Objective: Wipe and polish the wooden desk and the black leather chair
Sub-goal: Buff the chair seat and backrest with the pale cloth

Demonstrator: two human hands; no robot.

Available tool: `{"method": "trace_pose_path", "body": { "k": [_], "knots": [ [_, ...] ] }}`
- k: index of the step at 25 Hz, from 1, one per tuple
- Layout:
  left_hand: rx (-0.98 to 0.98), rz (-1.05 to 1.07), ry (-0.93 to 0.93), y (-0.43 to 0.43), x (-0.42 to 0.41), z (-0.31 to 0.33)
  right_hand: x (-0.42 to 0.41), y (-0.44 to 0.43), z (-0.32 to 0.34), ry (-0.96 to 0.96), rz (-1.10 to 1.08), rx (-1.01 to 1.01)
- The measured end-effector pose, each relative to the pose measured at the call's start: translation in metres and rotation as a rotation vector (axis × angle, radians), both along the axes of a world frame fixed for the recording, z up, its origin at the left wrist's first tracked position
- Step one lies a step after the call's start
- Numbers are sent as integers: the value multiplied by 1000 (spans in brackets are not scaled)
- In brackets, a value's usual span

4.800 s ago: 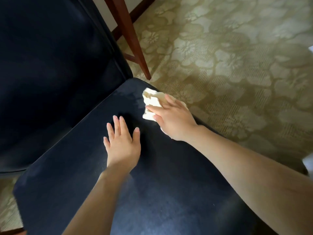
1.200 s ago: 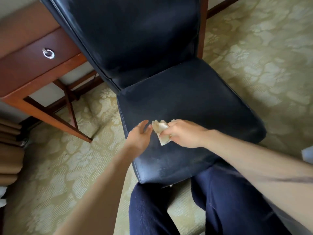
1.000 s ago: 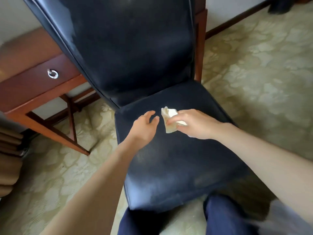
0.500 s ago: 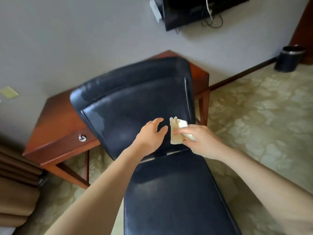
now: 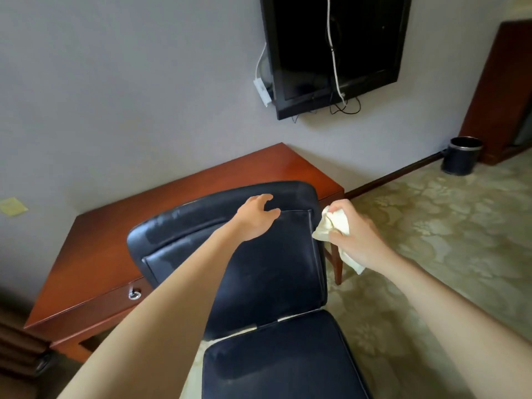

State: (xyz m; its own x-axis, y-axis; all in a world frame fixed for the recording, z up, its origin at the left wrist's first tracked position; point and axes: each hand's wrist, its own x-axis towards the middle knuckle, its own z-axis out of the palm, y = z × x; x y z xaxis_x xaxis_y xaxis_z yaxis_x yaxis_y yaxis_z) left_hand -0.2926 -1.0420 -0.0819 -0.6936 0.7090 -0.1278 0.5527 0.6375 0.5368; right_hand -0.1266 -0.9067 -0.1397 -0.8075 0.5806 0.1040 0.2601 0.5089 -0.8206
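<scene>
Your left hand (image 5: 253, 217), fingers spread and empty, over the glossy, streaked black leather chair (image 5: 273, 269); your right hand (image 5: 357, 240) clutches a crumpled cream cloth (image 5: 334, 226).

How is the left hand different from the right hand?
The left hand is open with spread fingers and holds nothing; the right hand is curled round a pale cloth. The left hand is in front of the top of the black chair backrest; the right hand is just off the backrest's right edge. Both are bare and held at about the same height.
</scene>
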Motion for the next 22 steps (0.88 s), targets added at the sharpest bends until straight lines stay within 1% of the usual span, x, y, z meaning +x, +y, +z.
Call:
{"method": "trace_pose_path", "body": {
  "k": [4, 6, 9, 11, 13, 15, 16, 18, 19, 22],
  "knots": [
    [-61, -22, 12, 37, -9, -30, -10, 28, -9, -134, -34, -84],
    [-100, 18, 82, 56, -12, -39, -22, 49, -18, -166, 7, -110],
    [-85, 114, 172, 92, -20, -45, -46, 92, -27, -208, 100, -73],
    [-50, 185, 161, 121, -22, -53, -65, 127, -27, -246, 219, -65],
    [-73, 273, 129, 152, -19, -66, -89, 166, -24, -331, 388, -54],
    [-95, 366, 160, 173, -17, -79, -112, 195, -23, -423, 558, -42],
    [-98, 405, 207, 177, -15, -84, -121, 203, -24, -449, 639, -23],
    [-136, 404, 374, 181, -10, -86, -133, 213, -26, -473, 767, 0],
    [-171, 380, 419, 181, -6, -83, -134, 213, -27, -489, 808, -9],
    [-271, 371, 375, 187, 2, -78, -126, 213, -33, -492, 849, -64]
  ]
}}
